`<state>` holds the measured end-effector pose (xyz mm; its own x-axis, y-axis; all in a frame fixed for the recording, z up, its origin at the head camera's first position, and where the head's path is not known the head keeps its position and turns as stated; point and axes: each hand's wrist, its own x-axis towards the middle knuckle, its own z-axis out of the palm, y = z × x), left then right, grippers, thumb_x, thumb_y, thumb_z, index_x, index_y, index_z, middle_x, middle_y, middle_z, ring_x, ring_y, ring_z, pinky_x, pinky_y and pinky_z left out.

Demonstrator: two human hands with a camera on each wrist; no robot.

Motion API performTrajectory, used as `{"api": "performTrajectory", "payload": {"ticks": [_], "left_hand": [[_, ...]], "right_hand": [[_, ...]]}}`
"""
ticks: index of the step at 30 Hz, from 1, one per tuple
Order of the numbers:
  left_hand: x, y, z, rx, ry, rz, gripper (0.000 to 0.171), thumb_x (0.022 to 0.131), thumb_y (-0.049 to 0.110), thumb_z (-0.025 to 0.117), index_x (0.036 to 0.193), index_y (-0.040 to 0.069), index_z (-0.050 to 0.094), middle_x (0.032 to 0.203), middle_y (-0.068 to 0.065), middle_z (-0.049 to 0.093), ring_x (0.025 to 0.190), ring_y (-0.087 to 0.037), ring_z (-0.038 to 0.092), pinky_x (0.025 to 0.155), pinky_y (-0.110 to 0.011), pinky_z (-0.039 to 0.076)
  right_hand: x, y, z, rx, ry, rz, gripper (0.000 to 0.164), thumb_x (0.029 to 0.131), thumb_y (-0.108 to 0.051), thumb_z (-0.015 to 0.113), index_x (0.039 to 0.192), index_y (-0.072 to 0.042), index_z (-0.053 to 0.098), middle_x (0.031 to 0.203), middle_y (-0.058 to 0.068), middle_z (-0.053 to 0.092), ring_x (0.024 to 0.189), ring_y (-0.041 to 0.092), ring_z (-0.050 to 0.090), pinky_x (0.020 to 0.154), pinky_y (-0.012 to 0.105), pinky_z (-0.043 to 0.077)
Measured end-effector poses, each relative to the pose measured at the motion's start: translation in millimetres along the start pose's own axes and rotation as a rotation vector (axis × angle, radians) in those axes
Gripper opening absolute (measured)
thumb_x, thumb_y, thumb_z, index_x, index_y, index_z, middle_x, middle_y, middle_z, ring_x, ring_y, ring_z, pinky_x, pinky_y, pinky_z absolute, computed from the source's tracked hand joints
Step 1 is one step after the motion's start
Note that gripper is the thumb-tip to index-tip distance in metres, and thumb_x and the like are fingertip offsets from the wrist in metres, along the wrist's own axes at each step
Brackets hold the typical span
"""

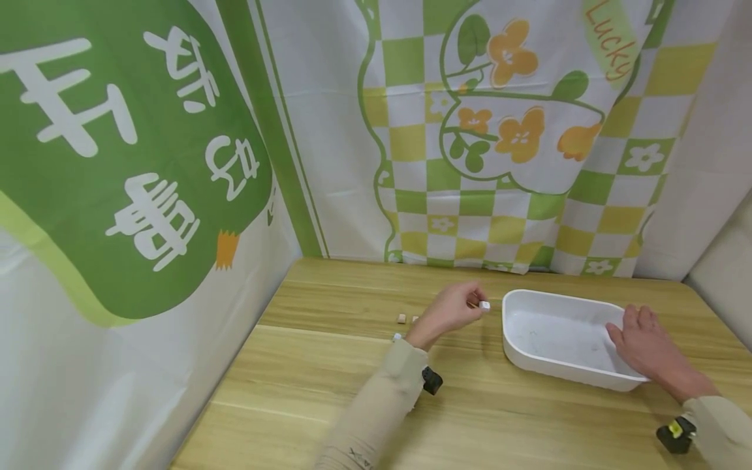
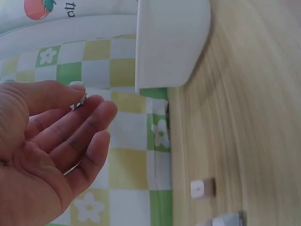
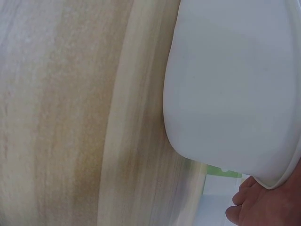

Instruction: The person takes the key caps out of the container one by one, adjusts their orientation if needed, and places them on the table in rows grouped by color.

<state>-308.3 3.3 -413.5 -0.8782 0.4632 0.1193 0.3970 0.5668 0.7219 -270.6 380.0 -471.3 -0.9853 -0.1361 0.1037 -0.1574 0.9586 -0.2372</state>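
Note:
A small white cube point(image 1: 484, 305) is pinched between the thumb and fingertips of my left hand point(image 1: 452, 308), just above the table and left of the white plastic tub point(image 1: 564, 369). In the left wrist view the thumb and fingers mostly cover that cube point(image 2: 81, 101). My right hand point(image 1: 652, 346) grips the tub's right end, thumb over the inner side of the rim. Its curled fingers point(image 3: 249, 197) show past the tub's edge in the right wrist view. Behind the left wrist lie a pinkish cube point(image 1: 402, 318), a partly hidden cube point(image 1: 415, 319) and a pale bluish cube point(image 1: 397, 337).
The wooden table point(image 1: 282, 391) runs back to a hanging cloth point(image 1: 405, 150) with green and yellow checks. A white and green cloth point(image 1: 176, 365) hangs along the left side. Each wrist wears a small black camera, the left camera point(image 1: 432, 380) beneath the sleeve.

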Motion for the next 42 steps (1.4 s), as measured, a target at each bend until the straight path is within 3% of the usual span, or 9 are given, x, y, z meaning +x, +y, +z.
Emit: {"api": "performTrajectory", "payload": {"ticks": [5, 13, 17, 23, 30, 42], "left_hand": [[-7.0, -11.6, -5.0, 0.105, -0.017, -0.003, 0.011, 0.09, 0.02, 0.069, 0.098, 0.014, 0.066, 0.09, 0.005, 0.065, 0.08, -0.003, 0.056, 0.071, -0.018, 0.047], [-14.9, -24.5, -11.2, 0.167, -0.06, -0.039, 0.009, 0.09, 0.017, 0.071, 0.098, 0.012, 0.069, 0.086, 0.004, 0.065, 0.075, -0.005, 0.057, 0.068, -0.018, 0.047], [-17.3, -32.2, -13.4, 0.242, -0.08, -0.038, 0.007, 0.09, 0.016, 0.07, 0.096, 0.014, 0.068, 0.084, 0.006, 0.064, 0.074, -0.004, 0.055, 0.068, -0.018, 0.046], [-20.0, -41.3, -15.0, 0.299, -0.121, -0.022, 0.006, 0.089, 0.014, 0.071, 0.093, 0.012, 0.067, 0.086, 0.003, 0.066, 0.074, -0.007, 0.056, 0.066, -0.02, 0.046], [-25.4, -51.0, -8.4, 0.347, -0.171, -0.057, 0.004, 0.089, 0.014, 0.071, 0.089, 0.013, 0.066, 0.087, 0.001, 0.066, 0.071, -0.009, 0.056, 0.062, -0.021, 0.047], [-30.3, -54.5, -4.9, 0.511, -0.179, -0.093, 0.006, 0.086, 0.017, 0.075, 0.09, 0.016, 0.071, 0.092, 0.004, 0.069, 0.079, -0.01, 0.058, 0.076, -0.025, 0.049]], "right_hand": [[1, 2, 2, -0.013, 0.026, -0.004, 0.066, 0.106, -0.031, 0.03, 0.13, 0.028, 0.016, 0.126, 0.052, 0.02, 0.12, 0.064, 0.021, 0.101, 0.071, 0.023], [2, 3, 2, 0.009, -0.021, 0.015, 0.073, 0.106, -0.037, 0.027, 0.135, 0.029, 0.011, 0.134, 0.055, 0.013, 0.126, 0.066, 0.016, 0.107, 0.072, 0.017], [2, 3, 3, -0.011, 0.023, -0.017, 0.067, 0.106, -0.031, 0.03, 0.132, 0.029, 0.016, 0.129, 0.055, 0.019, 0.121, 0.066, 0.022, 0.103, 0.072, 0.023], [2, 3, 1, 0.014, 0.013, -0.003, 0.07, 0.106, -0.032, 0.027, 0.134, 0.03, 0.012, 0.134, 0.056, 0.013, 0.126, 0.068, 0.015, 0.108, 0.072, 0.015], [1, 3, 2, 0.042, -0.033, 0.018, 0.076, 0.107, -0.036, 0.025, 0.137, 0.03, 0.006, 0.139, 0.057, 0.005, 0.131, 0.068, 0.007, 0.11, 0.072, 0.009], [3, 7, 6, 0.046, -0.029, 0.028, 0.079, 0.106, -0.04, 0.024, 0.138, 0.029, 0.005, 0.14, 0.057, 0.003, 0.133, 0.068, 0.004, 0.111, 0.071, 0.007]]}}
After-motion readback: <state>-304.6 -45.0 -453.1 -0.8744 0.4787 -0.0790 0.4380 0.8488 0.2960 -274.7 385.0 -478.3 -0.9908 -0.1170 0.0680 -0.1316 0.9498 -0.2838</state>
